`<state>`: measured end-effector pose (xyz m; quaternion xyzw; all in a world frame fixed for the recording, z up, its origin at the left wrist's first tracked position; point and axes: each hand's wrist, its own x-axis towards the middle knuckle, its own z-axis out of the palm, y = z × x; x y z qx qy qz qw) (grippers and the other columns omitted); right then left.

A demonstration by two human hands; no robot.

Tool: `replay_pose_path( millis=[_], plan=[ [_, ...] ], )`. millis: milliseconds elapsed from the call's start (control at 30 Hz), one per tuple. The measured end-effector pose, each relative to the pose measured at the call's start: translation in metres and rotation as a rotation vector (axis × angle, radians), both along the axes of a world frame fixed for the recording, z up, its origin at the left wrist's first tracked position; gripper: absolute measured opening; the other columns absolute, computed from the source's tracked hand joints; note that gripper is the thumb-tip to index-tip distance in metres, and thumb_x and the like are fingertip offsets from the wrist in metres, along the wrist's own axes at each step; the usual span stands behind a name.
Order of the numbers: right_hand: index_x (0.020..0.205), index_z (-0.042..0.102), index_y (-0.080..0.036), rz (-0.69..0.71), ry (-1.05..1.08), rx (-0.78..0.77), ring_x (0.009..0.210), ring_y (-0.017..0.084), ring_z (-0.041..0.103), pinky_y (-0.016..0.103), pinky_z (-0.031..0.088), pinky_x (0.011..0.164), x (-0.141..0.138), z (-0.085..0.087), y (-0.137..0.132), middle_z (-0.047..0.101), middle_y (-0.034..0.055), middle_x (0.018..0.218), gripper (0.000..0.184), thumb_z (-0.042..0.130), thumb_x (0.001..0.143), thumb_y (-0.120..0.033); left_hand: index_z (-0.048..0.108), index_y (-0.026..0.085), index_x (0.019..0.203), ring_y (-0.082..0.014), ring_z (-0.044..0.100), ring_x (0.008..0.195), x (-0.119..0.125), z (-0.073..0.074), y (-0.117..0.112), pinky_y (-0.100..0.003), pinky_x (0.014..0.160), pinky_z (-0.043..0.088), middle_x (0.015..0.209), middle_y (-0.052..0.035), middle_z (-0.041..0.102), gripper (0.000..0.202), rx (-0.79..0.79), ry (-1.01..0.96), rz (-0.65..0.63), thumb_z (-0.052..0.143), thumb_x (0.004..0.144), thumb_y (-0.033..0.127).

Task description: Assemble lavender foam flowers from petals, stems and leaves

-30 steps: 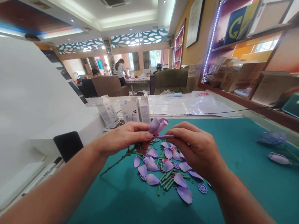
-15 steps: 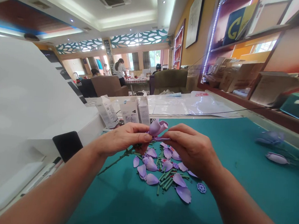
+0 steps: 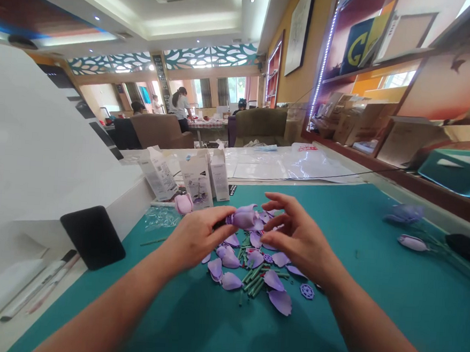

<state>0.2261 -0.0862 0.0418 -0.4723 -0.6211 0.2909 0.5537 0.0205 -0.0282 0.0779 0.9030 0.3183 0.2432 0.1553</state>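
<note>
My left hand (image 3: 201, 235) is closed around the base of a purple plastic flower (image 3: 245, 218), whose head points to the right. A thin green stem (image 3: 153, 242) shows to the left of the wrist; it looks to belong to this flower. To the right of the bloom, my right hand (image 3: 297, 231) has its fingers spread and curved, with nothing seen between them. Below both hands lies a heap of loose purple petals (image 3: 280, 302), short green stem pieces (image 3: 255, 282) and a purple octagonal wheel-like part (image 3: 307, 291).
Opened white boxes (image 3: 195, 179) stand at the back of the green mat (image 3: 373, 325), near a pink flower head (image 3: 183, 204) and a clear plastic bag (image 3: 162, 217). A black tablet-like slab (image 3: 93, 237) leans at left. Purple flowers (image 3: 413, 242) lie at right. People are in the background.
My right hand has let go of the petal at the flower and its fingers have spread. The flower has tipped over to point right. The view has shifted slightly.
</note>
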Motion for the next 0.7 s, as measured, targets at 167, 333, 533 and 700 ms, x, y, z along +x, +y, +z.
replay_pose_path(
  millis=[167,333,533,700],
  plan=[
    [0.131,0.042,-0.025,0.039,-0.127,-0.089,0.082,0.017,0.056,0.033,0.054,0.065,-0.019,-0.031,-0.001,0.051,0.0081,0.114,0.077,0.080,0.064,-0.031,0.059,0.018,0.115,-0.0218,0.065,0.089,0.003,-0.048,-0.001,-0.032,0.076,0.051,0.100,-0.0085,0.071,0.030,0.348,0.096,0.052,0.043,0.093,0.031],
    [0.121,0.049,-0.025,-0.010,-0.265,0.004,0.075,0.015,0.052,0.032,0.051,0.066,-0.023,-0.039,-0.002,0.052,0.0060,0.108,0.053,0.072,0.074,-0.026,0.061,0.014,0.113,-0.0229,0.066,0.080,-0.003,-0.075,0.001,-0.034,0.069,0.051,0.092,-0.0104,0.072,0.034,0.501,0.077,0.047,0.037,0.096,0.031],
    [0.112,0.054,-0.025,-0.003,-0.316,0.085,0.075,0.014,0.053,0.029,0.050,0.063,-0.023,-0.041,-0.001,0.054,0.0051,0.102,0.037,0.067,0.077,-0.022,0.060,0.016,0.114,-0.0217,0.066,0.081,-0.007,-0.089,0.005,-0.033,0.072,0.051,0.092,-0.0097,0.072,0.031,0.525,0.030,0.064,0.040,0.096,0.030],
    [0.109,0.055,-0.024,-0.002,-0.332,0.069,0.072,0.014,0.054,0.028,0.051,0.064,-0.023,-0.046,0.003,0.057,0.0045,0.098,0.033,0.065,0.078,-0.019,0.060,0.015,0.114,-0.0216,0.065,0.079,-0.010,-0.093,0.007,-0.033,0.070,0.050,0.092,-0.0098,0.072,0.031,0.506,0.002,0.038,0.040,0.096,0.030]
  ],
)
